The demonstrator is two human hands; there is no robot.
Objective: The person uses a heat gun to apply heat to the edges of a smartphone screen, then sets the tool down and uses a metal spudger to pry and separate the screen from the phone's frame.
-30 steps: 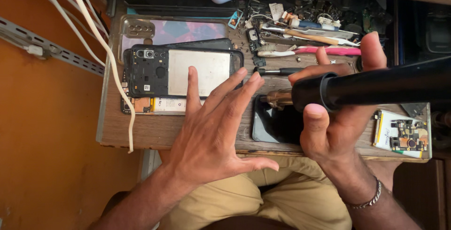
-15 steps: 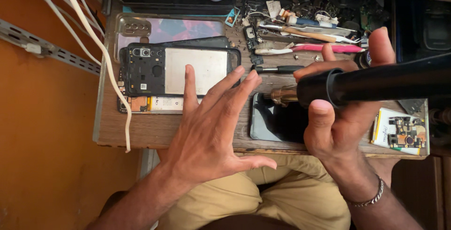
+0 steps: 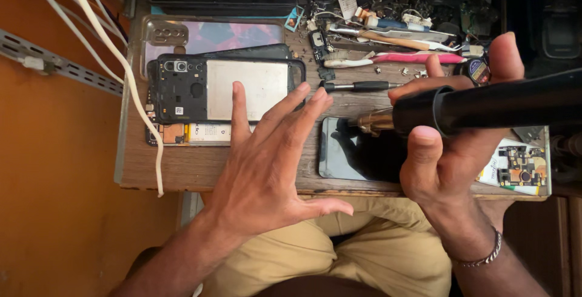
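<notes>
The person's right hand is wrapped round the black barrel of a hot air gun, thumb on the near side and fingers curled over the far side, so it's a full closed grip. The gun's brass nozzle sticks out past the thumb side of that hand and points at the dark phone lying flat on the wooden bench. The nozzle tip sits right over the phone's upper edge; whether it actually touches is hard to tell from this angle.

The left hand is wide open, fingers spread and straight, thumb stuck out toward the person's lap. It holds nothing. Its palm hangs over the bench edge just beside the dark phone, on the side away from the gun.

Past the left fingertips there's an opened phone with its back off, showing a pale battery panel and black camera section, and it's near those fingertips but not touching as far as anyone can see. A black screwdriver lies beyond the gap between the two hands. Further out from the right hand's fingers is a messy pile of tools and small parts. A small circuit board lies right by the right wrist side. White cables hang well off to the left hand's outer side.
</notes>
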